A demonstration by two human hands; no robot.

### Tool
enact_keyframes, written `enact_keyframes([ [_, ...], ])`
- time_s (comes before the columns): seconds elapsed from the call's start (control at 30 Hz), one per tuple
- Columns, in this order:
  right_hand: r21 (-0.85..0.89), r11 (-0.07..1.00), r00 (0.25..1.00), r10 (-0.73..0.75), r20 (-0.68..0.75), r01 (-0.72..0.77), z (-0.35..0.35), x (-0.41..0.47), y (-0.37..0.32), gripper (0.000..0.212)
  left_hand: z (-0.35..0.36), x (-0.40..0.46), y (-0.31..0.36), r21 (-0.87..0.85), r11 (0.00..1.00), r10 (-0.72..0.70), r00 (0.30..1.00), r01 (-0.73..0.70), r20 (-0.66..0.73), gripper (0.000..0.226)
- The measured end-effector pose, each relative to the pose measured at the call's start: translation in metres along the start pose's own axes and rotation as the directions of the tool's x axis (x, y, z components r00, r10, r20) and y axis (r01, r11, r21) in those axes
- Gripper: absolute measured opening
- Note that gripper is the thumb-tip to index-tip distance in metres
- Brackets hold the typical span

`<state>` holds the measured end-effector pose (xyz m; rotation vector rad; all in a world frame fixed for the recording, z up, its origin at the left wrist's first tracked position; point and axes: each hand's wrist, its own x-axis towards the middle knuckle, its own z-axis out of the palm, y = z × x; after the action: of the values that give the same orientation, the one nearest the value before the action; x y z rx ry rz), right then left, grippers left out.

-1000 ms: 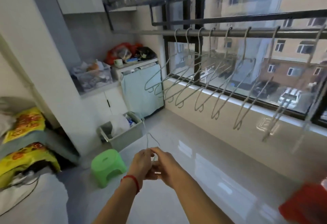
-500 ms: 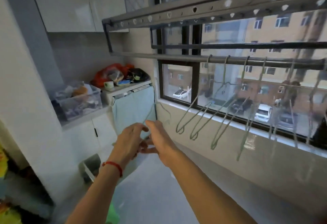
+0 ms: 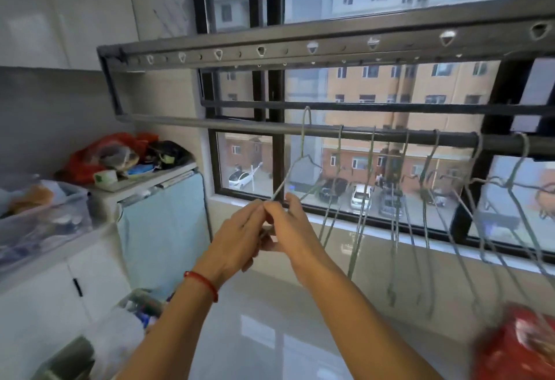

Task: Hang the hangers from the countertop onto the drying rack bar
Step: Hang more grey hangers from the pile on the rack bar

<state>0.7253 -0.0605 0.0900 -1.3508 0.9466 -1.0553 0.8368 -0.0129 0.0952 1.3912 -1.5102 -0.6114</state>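
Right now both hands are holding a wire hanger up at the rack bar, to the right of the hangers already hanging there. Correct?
Not quite. In the head view both hands, left hand and right hand, hold the wire hanger at the rack bar, but left of the hung hangers, not right.

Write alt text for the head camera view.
Both hands, the left hand and right hand, hold a wire hanger up to the drying rack bar, its hook at bar height, left of several hangers already hung.
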Motion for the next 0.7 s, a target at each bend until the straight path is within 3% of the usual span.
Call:
enact_keyframes([
  [0.3, -0.040, 0.995, 0.993, 0.083, -0.079, -0.086, -0.013, 0.001, 0.002, 0.060, 0.017, 0.014, -0.007, -0.041, 0.998, -0.036, 0.992, 0.041, 0.124, 0.038],
  [0.6, -0.115, 0.992, 0.995, 0.050, -0.082, -0.059, -0.019, -0.022, -0.005, 0.061, 0.026, 0.004, -0.003, 0.006, 0.999, -0.037, 0.994, 0.036, 0.099, 0.034],
  [0.7, -0.159, 0.987, 0.996, -0.027, -0.079, 0.014, -0.027, -0.034, -0.008, 0.062, 0.026, 0.005, -0.005, 0.077, 0.993, -0.094, 0.991, 0.087, 0.096, 0.036],
])
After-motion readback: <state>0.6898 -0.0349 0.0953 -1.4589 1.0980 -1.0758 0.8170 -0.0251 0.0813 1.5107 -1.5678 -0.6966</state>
